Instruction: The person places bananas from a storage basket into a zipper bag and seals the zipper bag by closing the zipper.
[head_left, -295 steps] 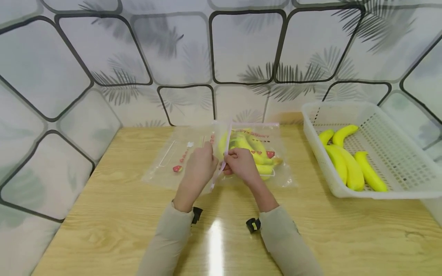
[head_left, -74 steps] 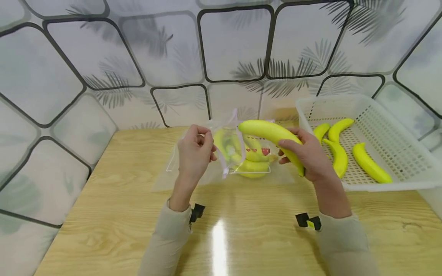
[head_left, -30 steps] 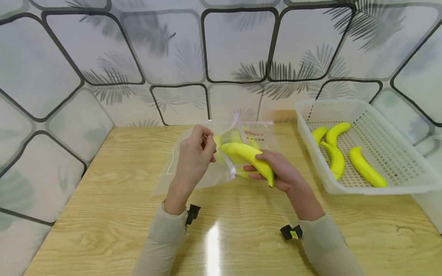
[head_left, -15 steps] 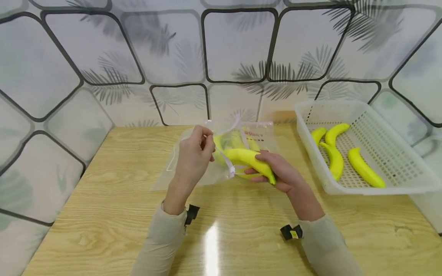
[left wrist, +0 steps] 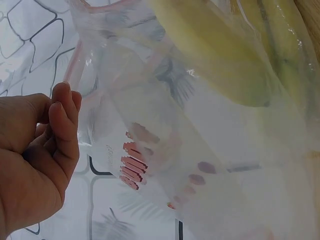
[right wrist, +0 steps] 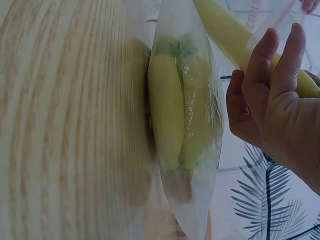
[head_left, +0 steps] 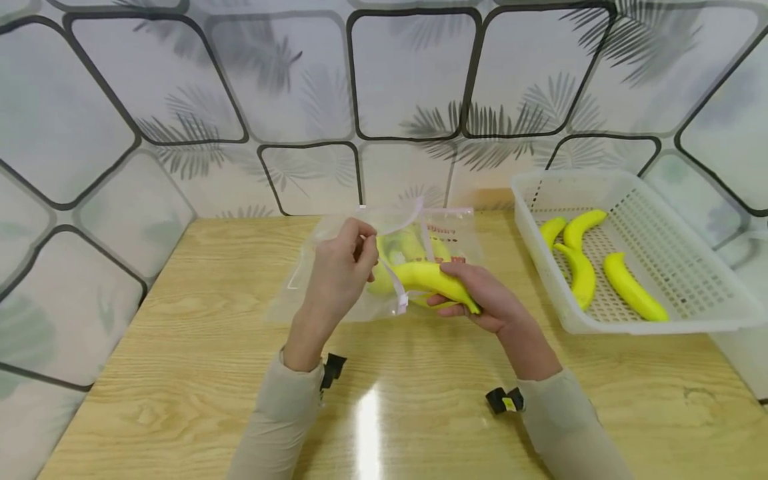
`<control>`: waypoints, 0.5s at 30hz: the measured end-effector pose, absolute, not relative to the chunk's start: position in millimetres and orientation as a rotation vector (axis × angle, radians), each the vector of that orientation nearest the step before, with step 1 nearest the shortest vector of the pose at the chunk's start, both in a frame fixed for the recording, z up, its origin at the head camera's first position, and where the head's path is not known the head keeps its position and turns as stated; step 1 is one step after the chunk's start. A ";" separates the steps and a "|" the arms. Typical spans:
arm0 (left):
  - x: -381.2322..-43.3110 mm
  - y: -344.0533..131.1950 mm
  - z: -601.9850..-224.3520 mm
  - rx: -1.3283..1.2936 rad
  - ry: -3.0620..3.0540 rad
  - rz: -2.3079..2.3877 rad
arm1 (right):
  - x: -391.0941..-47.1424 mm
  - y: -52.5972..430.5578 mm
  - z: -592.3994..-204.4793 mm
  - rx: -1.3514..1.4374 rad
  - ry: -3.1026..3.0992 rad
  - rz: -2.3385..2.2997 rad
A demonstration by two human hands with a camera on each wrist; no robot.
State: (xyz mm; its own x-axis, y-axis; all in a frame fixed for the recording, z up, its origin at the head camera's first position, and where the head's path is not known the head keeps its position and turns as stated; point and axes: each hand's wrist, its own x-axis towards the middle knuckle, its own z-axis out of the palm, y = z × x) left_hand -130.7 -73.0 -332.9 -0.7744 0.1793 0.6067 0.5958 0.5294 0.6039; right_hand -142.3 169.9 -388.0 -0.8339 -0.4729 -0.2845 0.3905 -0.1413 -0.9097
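Note:
My left hand (head_left: 336,273) pinches the edge of a clear zip bag (head_left: 294,287) with a pale pink zip, whose mouth faces right. My right hand (head_left: 489,297) grips a yellow banana (head_left: 429,275) near its stem end. The far end of that banana is inside the bag's mouth, behind the plastic. In the left wrist view, the banana (left wrist: 215,50) shows through the film, and the left hand (left wrist: 50,135) holds the pink edge. A second clear bag (head_left: 465,233), filled with bananas, lies behind and partly under the first. Its bananas (right wrist: 167,110) show close below the right hand (right wrist: 280,90).
A white perforated plastic basket (head_left: 684,267) stands at the right of the wooden table (head_left: 180,373), with several bananas (head_left: 633,287) in its left part. A patterned cloth wall (head_left: 414,73) borders the table at the back and left.
Earlier both hands were at the bag's mouth. Since then my right hand has picked up a banana and moved it left and down into the opening. Over the last half second it barely moves.

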 end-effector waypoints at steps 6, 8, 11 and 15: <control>-130.7 -78.6 -333.3 -0.631 -2.282 -1.155 | -143.8 171.6 -386.1 -0.156 1.515 -2.026; -131.3 -79.8 -332.9 -0.636 -2.280 -1.151 | -143.5 174.1 -384.4 -0.198 1.491 -2.032; -133.1 -80.6 -332.3 -0.653 -2.276 -1.146 | -143.3 177.4 -382.4 -0.251 1.456 -2.046; -135.7 -80.8 -332.0 -0.669 -2.271 -1.139 | -143.9 177.9 -382.1 -0.267 1.412 -2.083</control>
State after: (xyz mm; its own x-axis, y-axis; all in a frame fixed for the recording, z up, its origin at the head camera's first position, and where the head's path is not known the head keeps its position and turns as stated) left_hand -135.7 -80.8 -332.0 -0.7495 0.1985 0.6315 0.6249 0.5269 0.5761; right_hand -143.9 177.9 -382.1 -0.7988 -0.5793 -0.1622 0.3652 -0.2527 -0.8960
